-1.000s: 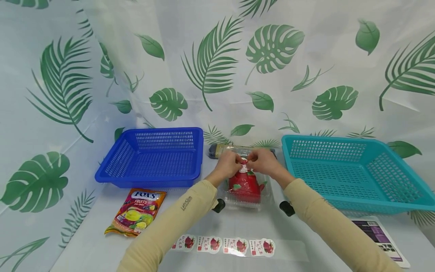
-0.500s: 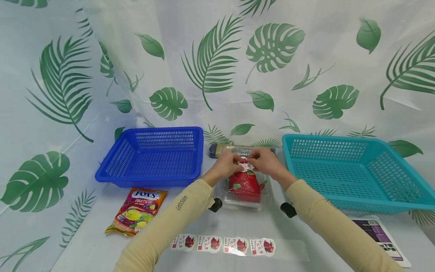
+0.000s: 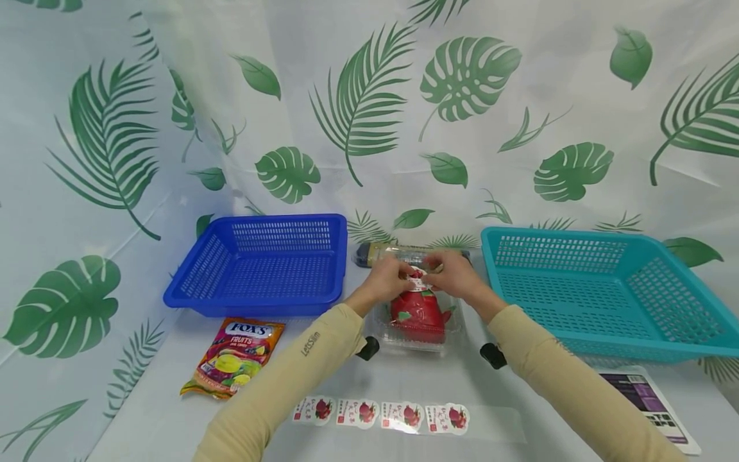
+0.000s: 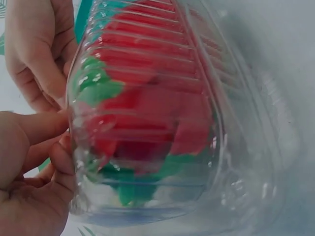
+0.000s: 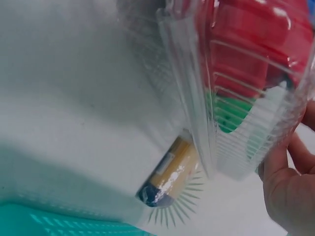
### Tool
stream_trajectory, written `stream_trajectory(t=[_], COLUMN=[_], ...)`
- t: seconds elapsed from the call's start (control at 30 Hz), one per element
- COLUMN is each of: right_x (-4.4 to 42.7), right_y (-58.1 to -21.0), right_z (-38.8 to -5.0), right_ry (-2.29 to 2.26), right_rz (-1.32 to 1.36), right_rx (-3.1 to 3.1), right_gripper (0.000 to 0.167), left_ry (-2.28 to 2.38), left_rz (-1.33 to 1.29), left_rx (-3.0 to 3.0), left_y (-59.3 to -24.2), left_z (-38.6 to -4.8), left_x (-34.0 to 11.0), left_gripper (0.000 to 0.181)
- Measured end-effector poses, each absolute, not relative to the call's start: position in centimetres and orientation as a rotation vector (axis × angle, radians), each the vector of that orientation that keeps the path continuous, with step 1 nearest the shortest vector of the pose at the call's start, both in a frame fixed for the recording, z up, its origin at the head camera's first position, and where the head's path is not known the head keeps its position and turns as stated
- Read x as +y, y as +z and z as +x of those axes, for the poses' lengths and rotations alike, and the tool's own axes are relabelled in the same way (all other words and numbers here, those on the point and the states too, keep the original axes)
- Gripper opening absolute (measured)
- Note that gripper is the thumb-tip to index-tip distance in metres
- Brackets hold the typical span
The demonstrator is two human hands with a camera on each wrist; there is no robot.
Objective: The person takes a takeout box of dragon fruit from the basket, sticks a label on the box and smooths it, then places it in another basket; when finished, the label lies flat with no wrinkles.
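A clear plastic clamshell box (image 3: 398,340) stands on the table, holding a red dragon fruit (image 3: 417,314) with green scales. A white sticker (image 3: 418,285) with a red fruit print lies at the far part of its lid. My left hand (image 3: 385,281) pinches the sticker's left edge, thumb and forefinger close together against the lid in the left wrist view. At the sticker's right side is my right hand (image 3: 457,277), thumb touching and forefinger spread apart from it. The fingers partly hide the sticker.
A blue basket (image 3: 254,301) stands left and a teal basket (image 3: 577,343) right. Behind the box lies a wrapped tan-and-dark package (image 3: 372,254). A candy bag (image 3: 235,359), a strip of stickers (image 3: 401,417) and a purple-and-white printed card (image 3: 652,404) lie nearer.
The right hand's thumb and forefinger have parted and shifted slightly right, off the sticker's edge. The left hand stays at the sticker. The box has not moved.
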State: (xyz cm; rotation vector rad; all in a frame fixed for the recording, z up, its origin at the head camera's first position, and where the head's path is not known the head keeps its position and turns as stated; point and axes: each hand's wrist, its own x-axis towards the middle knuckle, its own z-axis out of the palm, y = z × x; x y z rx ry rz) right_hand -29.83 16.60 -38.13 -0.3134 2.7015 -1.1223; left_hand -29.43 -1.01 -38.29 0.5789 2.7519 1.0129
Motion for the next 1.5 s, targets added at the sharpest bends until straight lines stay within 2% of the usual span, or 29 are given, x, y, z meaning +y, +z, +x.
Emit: stream_trajectory(t=[0.2,0.57,0.77,1.07,1.5], right_x=[17.7,18.4,18.2,17.0,16.2], right_y=[-38.2,-37.7,-37.8,-38.3,-38.1], right_z=[-30.2,-30.2,-30.1,-30.0,-30.1], right_ry=[-1.12,-1.101,-1.113,-1.115,-1.051], right_rz=[-0.532,-0.652,-0.566,-0.437,-0.392], right_rx=[2.605,2.449,2.459,2.59,2.654], right_gripper=[0.032,0.04,0.039,0.018,0.024], left_ry=[1.02,1.014,1.075,1.046,1.02], left_rz=[0.576,0.609,0.559,0.54,0.421], left_rx=[2.696,2.656,2.652,2.735,2.74], left_y=[-38.1,-38.0,-38.2,-38.5,-38.3], left_z=[-29.6,-29.8,-29.7,-29.9,-29.9], left_x=[-1.3,-1.4,-1.4,-0.9,-0.5], left_gripper=[0.03,0.033,0.027,0.018,0.024])
